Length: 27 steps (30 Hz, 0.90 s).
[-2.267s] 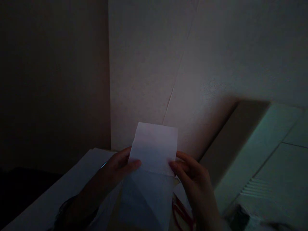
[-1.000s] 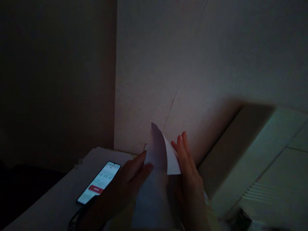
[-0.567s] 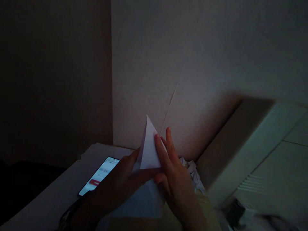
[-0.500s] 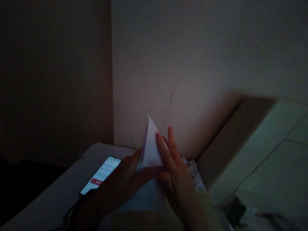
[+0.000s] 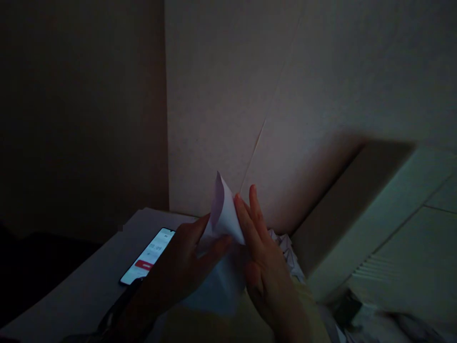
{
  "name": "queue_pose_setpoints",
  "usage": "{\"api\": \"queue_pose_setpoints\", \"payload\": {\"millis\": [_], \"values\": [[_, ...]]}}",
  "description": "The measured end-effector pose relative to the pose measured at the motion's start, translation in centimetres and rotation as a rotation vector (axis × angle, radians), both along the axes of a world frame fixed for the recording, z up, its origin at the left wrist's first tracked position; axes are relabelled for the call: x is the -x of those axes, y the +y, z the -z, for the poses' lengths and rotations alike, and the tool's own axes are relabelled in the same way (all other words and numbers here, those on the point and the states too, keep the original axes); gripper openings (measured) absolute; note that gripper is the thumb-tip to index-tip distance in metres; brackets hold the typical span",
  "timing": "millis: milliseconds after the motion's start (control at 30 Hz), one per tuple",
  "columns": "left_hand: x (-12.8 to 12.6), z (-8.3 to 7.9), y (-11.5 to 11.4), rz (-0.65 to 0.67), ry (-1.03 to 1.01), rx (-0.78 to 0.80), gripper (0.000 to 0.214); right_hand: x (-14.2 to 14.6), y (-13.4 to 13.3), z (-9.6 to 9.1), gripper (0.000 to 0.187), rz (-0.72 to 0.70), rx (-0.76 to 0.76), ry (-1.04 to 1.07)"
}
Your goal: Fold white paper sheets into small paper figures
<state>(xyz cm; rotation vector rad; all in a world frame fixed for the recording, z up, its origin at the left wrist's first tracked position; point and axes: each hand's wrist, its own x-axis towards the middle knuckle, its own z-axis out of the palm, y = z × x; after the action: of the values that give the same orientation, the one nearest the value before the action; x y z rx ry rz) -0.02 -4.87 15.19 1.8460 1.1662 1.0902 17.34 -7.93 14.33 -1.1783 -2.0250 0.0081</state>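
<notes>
The paper (image 5: 230, 216), long axis pointing forward, stands between left hand (image 5: 185, 257), pinching it, and right hand (image 5: 266, 267), touching its right side; right grip unclear.

Open air overhead, crowded low on both sides.
I have free room above the tip of the paper (image 5: 228, 214), in front of the wall (image 5: 221, 95), but the sheet blocks the gap between my left hand (image 5: 189, 257) and right hand (image 5: 266, 267). Coming in low from the left over the white surface (image 5: 82, 286), I'd meet the phone (image 5: 152, 250), partly hidden by that hand. On the right, folded paper pieces (image 5: 288, 252) obstruct just past my knuckles, with the slanted block (image 5: 360, 205) beyond.
</notes>
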Motion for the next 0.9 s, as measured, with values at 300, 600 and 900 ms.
{"api": "queue_pose_setpoints", "payload": {"millis": [300,600,900], "values": [[0.5,-0.8,-1.2,0.135,-0.032,0.104,0.036,0.6,-0.1,-0.3,0.084,-0.052,0.086,0.083],[0.5,-0.8,-0.9,0.093,0.033,0.052,0.036,-0.1,-0.9,-0.6,0.085,-0.157,0.136,0.435],[0.2,-0.5,-0.3,0.253,0.183,0.065,0.039,-0.2,-1.2,-0.7,0.043,-0.163,0.485,0.906]]}}
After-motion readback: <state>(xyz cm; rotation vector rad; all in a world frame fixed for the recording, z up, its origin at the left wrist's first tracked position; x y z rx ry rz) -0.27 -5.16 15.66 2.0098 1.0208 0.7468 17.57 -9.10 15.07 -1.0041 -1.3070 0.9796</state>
